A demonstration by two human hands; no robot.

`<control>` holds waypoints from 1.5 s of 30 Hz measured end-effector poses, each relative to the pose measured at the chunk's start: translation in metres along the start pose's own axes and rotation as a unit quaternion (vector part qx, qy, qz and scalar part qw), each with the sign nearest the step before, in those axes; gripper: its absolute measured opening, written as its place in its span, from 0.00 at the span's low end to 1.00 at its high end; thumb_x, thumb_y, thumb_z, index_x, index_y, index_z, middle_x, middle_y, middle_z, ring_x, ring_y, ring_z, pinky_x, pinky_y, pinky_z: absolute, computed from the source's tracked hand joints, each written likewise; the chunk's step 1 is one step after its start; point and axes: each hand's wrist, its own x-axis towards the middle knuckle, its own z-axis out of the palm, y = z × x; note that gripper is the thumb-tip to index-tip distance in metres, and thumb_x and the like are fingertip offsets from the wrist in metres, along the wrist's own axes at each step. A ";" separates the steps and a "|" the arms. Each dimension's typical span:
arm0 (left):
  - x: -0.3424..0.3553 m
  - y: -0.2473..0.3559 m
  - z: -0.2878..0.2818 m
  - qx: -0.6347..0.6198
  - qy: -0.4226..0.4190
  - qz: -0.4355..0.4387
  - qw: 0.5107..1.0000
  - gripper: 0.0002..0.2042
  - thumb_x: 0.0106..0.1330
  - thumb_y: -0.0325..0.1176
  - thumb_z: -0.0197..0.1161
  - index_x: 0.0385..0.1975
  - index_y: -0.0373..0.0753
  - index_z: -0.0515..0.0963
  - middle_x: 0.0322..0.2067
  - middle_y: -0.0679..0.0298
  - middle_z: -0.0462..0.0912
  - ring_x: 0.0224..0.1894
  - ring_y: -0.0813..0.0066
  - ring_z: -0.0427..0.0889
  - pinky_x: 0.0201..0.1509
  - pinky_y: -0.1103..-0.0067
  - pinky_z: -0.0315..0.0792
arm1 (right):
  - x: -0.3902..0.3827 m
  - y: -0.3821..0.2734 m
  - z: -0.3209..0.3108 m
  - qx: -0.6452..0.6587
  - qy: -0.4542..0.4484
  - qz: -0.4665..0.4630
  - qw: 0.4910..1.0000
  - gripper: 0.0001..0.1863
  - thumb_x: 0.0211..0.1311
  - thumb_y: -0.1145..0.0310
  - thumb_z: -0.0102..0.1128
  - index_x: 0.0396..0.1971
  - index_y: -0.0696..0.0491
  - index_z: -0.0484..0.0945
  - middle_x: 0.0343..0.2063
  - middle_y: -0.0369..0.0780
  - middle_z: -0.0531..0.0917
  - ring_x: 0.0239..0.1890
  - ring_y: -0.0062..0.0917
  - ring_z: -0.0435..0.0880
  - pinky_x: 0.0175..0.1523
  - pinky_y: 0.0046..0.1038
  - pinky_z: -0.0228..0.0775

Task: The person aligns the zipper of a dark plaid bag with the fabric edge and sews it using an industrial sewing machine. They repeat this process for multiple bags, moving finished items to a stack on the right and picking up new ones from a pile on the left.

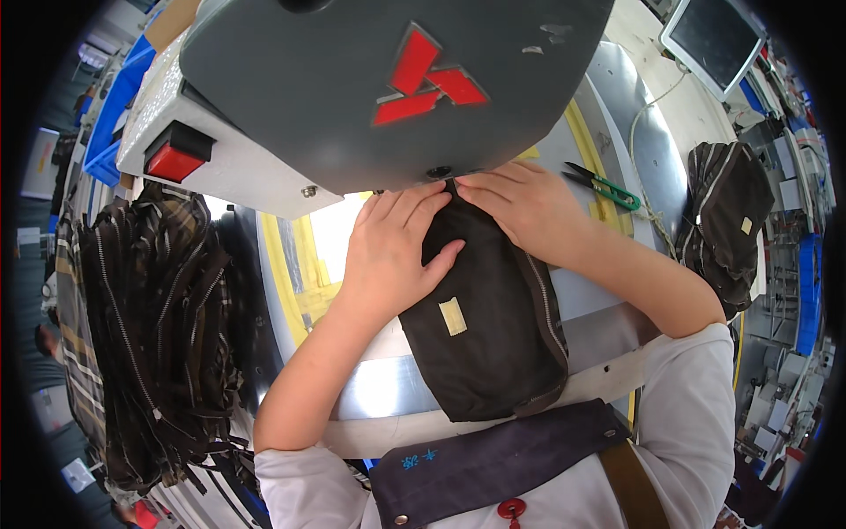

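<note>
A black fabric pouch (480, 353) with a zipper along its right side and a small pale yellow tag lies on the plate in front of me. Its narrow far end runs up under the dark grey head of a sewing machine (308, 79). My left hand (398, 242) holds that end from the left, fingertips on the edge and thumb apart on the cloth. From the right, my right hand (529, 212) grips the same end with its fingers together; its thumb is hidden. The machine's head covers the needle area.
Many dark zippered pouches (159, 326) hang in a heap at left. More black pouches (724, 220) are stacked at right. Green-handled thread snips (608, 187) lie beyond my right forearm. A red switch (174, 159) sits on the machine's side, and a screen (712, 40) stands at far right.
</note>
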 end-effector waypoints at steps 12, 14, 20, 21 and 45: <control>0.004 -0.004 -0.001 -0.008 -0.007 0.016 1.000 0.22 0.48 0.34 0.71 0.45 0.36 0.78 0.50 0.59 0.79 0.53 0.58 0.77 0.59 0.67 0.69 | 0.004 0.003 0.000 -0.021 -0.009 0.003 1.000 0.16 0.57 0.72 0.53 0.46 0.56 0.77 0.53 0.39 0.79 0.53 0.28 0.78 0.55 0.30 0.72; 0.005 -0.004 0.000 -0.005 -0.007 0.014 1.000 0.22 0.48 0.34 0.71 0.44 0.36 0.78 0.50 0.59 0.79 0.53 0.58 0.76 0.58 0.67 0.69 | 0.003 0.002 0.000 -0.025 -0.013 -0.002 1.000 0.16 0.57 0.72 0.53 0.46 0.56 0.77 0.53 0.39 0.79 0.54 0.28 0.78 0.55 0.30 0.72; 0.003 -0.001 -0.001 -0.004 0.002 0.028 1.000 0.21 0.49 0.34 0.70 0.45 0.36 0.78 0.50 0.59 0.79 0.53 0.58 0.77 0.58 0.67 0.69 | 0.002 0.000 0.000 -0.021 -0.008 -0.004 1.000 0.17 0.57 0.71 0.53 0.47 0.56 0.77 0.53 0.39 0.79 0.54 0.28 0.78 0.56 0.30 0.72; 0.003 -0.002 -0.001 -0.002 0.001 0.026 1.000 0.21 0.49 0.34 0.70 0.45 0.36 0.78 0.50 0.59 0.79 0.52 0.58 0.77 0.57 0.67 0.69 | 0.002 0.001 0.000 -0.022 -0.010 -0.003 1.000 0.17 0.57 0.71 0.53 0.47 0.56 0.77 0.53 0.39 0.79 0.54 0.28 0.78 0.56 0.30 0.72; 0.004 -0.007 0.005 0.016 0.013 0.014 1.000 0.22 0.54 0.37 0.68 0.49 0.37 0.77 0.49 0.60 0.79 0.50 0.61 0.78 0.53 0.69 0.68 | 0.009 0.005 -0.005 -0.015 -0.035 0.021 0.999 0.18 0.57 0.71 0.51 0.49 0.56 0.75 0.46 0.39 0.80 0.52 0.29 0.79 0.55 0.31 0.73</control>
